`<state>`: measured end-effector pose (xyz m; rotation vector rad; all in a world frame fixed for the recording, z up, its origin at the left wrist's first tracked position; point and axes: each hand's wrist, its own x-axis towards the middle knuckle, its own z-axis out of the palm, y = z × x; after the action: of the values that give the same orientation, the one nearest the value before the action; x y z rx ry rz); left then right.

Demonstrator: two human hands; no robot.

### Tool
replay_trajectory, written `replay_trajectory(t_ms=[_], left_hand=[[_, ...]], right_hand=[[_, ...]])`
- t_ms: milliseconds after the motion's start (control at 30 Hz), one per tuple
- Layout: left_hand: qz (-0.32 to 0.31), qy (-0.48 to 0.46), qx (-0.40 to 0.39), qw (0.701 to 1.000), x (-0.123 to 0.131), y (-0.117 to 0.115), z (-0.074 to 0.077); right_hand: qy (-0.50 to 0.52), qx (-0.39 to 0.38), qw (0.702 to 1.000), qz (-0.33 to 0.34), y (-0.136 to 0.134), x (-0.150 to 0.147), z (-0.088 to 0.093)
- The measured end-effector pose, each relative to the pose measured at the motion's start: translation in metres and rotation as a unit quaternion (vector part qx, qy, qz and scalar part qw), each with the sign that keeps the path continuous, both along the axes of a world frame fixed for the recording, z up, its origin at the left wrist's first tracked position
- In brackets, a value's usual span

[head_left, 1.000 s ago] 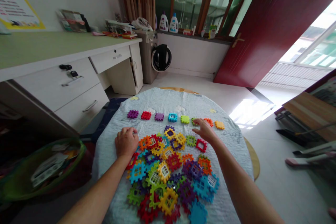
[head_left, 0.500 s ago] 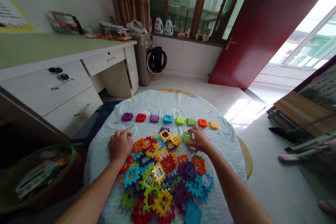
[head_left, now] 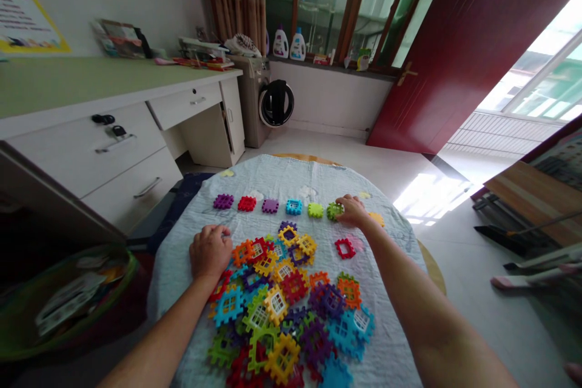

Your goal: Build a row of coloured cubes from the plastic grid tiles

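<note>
Pile (head_left: 276, 305) of toothed plastic pieces, many colours jumbled together, sits on the cloth (head_left: 273, 176) in front of me. Beyond the pile and a little to its right, my right hand (head_left: 353, 212) has a narrow grip on a green piece (head_left: 335, 211), fingers at its right edge. That piece is down at the row beyond the pile; whether it rests on another piece beneath, I cannot tell. My left hand (head_left: 210, 251) rests by the pile's far left edge, fingers curled down towards the cloth; whether anything is under them, I cannot tell.

Across the far side of the pile, the row runs from its left end: a purple piece (head_left: 223, 201), a red piece (head_left: 247, 203), a mauve piece (head_left: 270, 205), a blue piece (head_left: 293, 207), a lime piece (head_left: 315, 210), then the green piece. A yellow piece (head_left: 377, 217), partly hidden by my wrist, lies beyond the pile to the right. A red frame (head_left: 345, 248) lies apart, just right of the pile's far end.

Well beyond the pile stands the washer (head_left: 250, 94), hatch open. The desk (head_left: 91, 82) and bin (head_left: 130, 267) are left of the pile; the red door (head_left: 431, 42) is beyond it, right.
</note>
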<state>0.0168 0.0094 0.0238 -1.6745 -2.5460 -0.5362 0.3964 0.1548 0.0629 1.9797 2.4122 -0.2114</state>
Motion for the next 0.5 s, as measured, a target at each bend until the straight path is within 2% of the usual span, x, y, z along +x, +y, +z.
replay_trajectory(t_ms=[300,500], left_hand=[[0.0,0.002,0.003,1.0,0.0,0.0,-0.001],[-0.001,0.004,0.001,1.0,-0.001,0.0,-0.002]], right_hand=[[-0.017,-0.02,1.0,0.009,0.0,-0.003,-0.004],[0.004,0.015,1.0,-0.003,-0.011,-0.001,0.004]])
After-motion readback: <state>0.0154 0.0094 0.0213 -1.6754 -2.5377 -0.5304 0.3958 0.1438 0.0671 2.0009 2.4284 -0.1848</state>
